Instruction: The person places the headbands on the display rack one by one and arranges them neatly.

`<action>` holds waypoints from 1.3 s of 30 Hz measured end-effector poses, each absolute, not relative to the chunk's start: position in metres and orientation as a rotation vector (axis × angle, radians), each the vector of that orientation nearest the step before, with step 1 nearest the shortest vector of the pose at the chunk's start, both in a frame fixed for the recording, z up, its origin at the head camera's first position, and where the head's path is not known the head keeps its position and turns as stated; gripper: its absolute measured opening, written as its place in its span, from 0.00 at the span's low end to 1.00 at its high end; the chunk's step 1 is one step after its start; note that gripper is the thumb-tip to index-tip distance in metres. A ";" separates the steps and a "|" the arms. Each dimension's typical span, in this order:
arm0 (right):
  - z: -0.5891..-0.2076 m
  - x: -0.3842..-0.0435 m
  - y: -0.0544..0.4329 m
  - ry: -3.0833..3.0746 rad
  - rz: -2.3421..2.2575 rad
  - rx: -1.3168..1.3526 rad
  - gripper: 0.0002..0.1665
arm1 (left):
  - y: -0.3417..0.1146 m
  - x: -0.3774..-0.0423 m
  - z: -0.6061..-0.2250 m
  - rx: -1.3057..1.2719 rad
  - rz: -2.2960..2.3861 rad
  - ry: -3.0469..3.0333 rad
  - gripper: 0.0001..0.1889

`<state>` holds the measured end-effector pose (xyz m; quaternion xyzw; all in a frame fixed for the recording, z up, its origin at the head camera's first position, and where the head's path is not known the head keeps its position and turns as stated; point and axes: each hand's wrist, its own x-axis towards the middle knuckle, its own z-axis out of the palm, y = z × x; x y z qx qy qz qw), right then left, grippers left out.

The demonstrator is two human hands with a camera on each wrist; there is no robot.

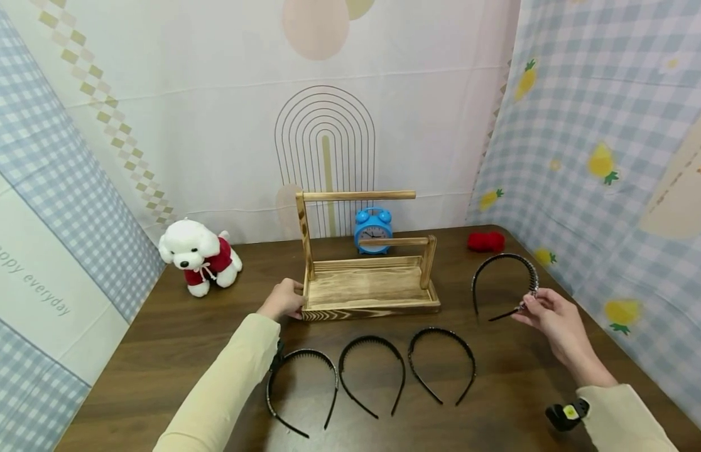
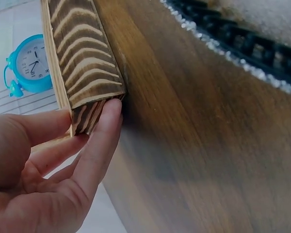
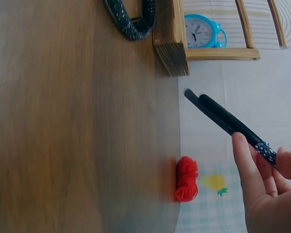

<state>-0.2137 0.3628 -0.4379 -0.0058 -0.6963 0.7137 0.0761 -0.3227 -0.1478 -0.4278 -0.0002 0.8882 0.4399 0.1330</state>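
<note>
My left hand [image 1: 284,298] grips the front left corner of a wooden display stand [image 1: 362,285], with thumb and fingers around its striped end [image 2: 85,116] in the left wrist view. The stand has a flat tray and two horizontal bars, a tall one on the left post and a low one on the right. Raised at the right, my right hand [image 1: 554,320] pinches a black headband [image 1: 502,255] by its glittery side; its two tips point left. In front of the stand lie three more black headbands: one at left [image 1: 308,351], one in the middle [image 1: 372,339], one at right [image 1: 441,329].
Behind the stand is a blue alarm clock [image 1: 373,231]. A white plush dog [image 1: 200,254] in red sits at the back left. Red yarn [image 1: 486,242] lies at the back right edge of the brown table [image 1: 175,364]. Patterned cloth hangs around three sides.
</note>
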 end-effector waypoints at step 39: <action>-0.388 -0.241 0.276 -1.472 2.268 -0.001 0.05 | -0.143 -0.325 -0.435 -0.016 1.198 2.667 0.21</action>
